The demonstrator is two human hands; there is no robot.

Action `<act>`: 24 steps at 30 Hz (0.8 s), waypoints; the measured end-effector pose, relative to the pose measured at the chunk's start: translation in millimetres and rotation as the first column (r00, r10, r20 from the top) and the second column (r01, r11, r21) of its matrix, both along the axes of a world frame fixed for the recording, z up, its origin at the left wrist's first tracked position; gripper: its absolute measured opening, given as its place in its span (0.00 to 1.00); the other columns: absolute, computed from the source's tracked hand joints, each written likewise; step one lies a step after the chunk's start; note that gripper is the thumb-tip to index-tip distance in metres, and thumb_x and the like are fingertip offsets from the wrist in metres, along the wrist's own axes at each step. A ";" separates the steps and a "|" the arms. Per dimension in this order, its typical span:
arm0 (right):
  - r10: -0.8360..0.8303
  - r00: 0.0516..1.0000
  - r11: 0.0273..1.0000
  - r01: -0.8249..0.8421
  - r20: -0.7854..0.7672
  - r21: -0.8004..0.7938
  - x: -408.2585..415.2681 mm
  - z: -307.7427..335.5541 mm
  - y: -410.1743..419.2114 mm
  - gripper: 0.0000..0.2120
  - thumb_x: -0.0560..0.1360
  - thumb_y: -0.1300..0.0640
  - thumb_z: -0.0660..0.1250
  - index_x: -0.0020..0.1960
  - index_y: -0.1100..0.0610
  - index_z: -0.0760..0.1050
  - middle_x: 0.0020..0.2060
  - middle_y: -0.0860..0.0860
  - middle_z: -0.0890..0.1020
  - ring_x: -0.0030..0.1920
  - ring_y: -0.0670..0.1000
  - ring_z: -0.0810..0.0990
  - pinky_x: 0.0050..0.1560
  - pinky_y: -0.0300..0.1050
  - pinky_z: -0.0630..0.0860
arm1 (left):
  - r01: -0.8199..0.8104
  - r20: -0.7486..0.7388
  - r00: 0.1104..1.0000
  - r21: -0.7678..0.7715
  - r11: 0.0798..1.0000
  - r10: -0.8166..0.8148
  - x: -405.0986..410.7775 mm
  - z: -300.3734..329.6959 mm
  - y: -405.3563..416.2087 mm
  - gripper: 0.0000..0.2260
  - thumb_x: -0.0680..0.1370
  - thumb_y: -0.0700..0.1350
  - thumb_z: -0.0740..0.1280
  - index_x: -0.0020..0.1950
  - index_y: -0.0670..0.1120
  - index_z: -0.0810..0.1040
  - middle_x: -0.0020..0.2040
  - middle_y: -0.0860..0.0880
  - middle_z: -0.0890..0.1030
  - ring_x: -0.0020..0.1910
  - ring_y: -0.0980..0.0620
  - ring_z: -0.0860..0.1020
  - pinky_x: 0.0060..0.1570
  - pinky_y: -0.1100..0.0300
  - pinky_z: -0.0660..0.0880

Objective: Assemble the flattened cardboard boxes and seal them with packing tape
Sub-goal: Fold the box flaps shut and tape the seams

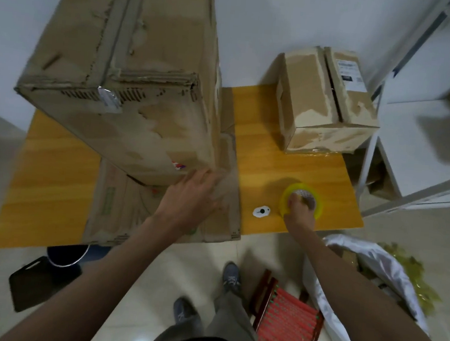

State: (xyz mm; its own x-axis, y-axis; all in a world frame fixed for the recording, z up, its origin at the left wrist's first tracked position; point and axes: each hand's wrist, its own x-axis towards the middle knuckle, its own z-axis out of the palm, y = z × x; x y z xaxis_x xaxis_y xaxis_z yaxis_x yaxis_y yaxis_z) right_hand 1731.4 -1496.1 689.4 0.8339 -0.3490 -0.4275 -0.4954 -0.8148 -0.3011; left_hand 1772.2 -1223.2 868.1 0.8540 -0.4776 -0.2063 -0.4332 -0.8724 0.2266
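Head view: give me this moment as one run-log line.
left hand: flat against tall box | right hand: gripping tape roll on table | small box: flaps untaped

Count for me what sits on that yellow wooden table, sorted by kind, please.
Assembled brown cardboard boxes: 2, the tall one and the small labelled one
Flattened brown cardboard sheets: at least 1, under the tall box
Yellow rolls of packing tape: 1, gripped by the right hand
Small white objects: 1
Total: 5
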 end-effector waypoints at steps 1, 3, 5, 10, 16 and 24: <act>0.008 1.000 1.000 -0.008 -0.026 -0.010 -2.0 -2.5 0.4 0.20 0.76 0.71 0.58 0.66 0.60 0.66 0.53 0.61 0.80 0.53 0.64 0.79 0.47 0.55 0.76 | -0.002 0.017 1.000 0.011 1.000 0.002 -0.2 0.7 2.8 0.22 0.79 0.53 0.66 0.71 0.54 0.66 0.67 0.51 0.70 0.65 0.47 0.71 0.55 0.49 0.75; 0.002 0.999 1.000 -0.003 -0.050 -0.008 -5.7 -1.7 2.6 0.20 0.76 0.72 0.57 0.65 0.61 0.68 0.55 0.62 0.80 0.55 0.64 0.79 0.47 0.55 0.76 | -0.014 0.066 0.998 0.038 0.999 0.011 -0.6 2.9 8.2 0.18 0.78 0.50 0.67 0.68 0.52 0.69 0.63 0.50 0.72 0.62 0.45 0.73 0.53 0.49 0.74; -0.036 0.999 0.999 0.036 -0.005 0.009 -4.1 8.9 7.5 0.18 0.75 0.71 0.59 0.64 0.62 0.70 0.57 0.62 0.79 0.57 0.64 0.78 0.50 0.55 0.76 | -0.027 0.093 0.995 0.040 0.999 0.024 -0.6 6.5 14.3 0.18 0.77 0.49 0.68 0.66 0.50 0.70 0.64 0.48 0.73 0.62 0.44 0.74 0.54 0.48 0.75; -0.024 0.948 0.999 0.015 0.318 0.030 14.1 79.4 37.1 0.11 0.78 0.61 0.65 0.60 0.59 0.72 0.59 0.58 0.74 0.56 0.62 0.75 0.46 0.51 0.70 | 0.000 0.158 0.987 0.011 1.000 -0.001 -3.0 23.6 32.9 0.23 0.78 0.53 0.69 0.70 0.51 0.68 0.67 0.50 0.71 0.63 0.45 0.74 0.58 0.49 0.75; 0.055 0.677 0.989 -0.137 0.734 0.053 41.8 213.2 97.5 0.10 0.76 0.64 0.67 0.56 0.58 0.73 0.54 0.54 0.77 0.54 0.56 0.78 0.53 0.56 0.76 | 0.011 0.324 0.946 -0.096 0.995 0.021 -9.5 71.0 54.7 0.19 0.78 0.51 0.69 0.67 0.49 0.71 0.64 0.49 0.73 0.57 0.45 0.78 0.48 0.52 0.76; 0.184 0.404 0.933 -0.359 0.896 -0.029 72.8 314.7 177.6 0.08 0.77 0.63 0.65 0.54 0.56 0.77 0.50 0.48 0.78 0.51 0.47 0.75 0.53 0.40 0.69 | 0.093 0.593 0.791 -0.363 0.927 0.153 28.7 145.2 111.1 0.11 0.82 0.47 0.64 0.62 0.45 0.76 0.58 0.47 0.76 0.57 0.47 0.75 0.55 0.52 0.74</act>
State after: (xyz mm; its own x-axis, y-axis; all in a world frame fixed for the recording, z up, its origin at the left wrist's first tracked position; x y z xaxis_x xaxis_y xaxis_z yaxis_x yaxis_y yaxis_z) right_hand 1804.2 -1318.5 1004.0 0.8218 -0.0402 0.5684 0.3456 -0.7579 -0.5533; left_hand 1801.0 -1112.1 1013.3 0.7554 -0.3830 0.5318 -0.5610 -0.7973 0.2228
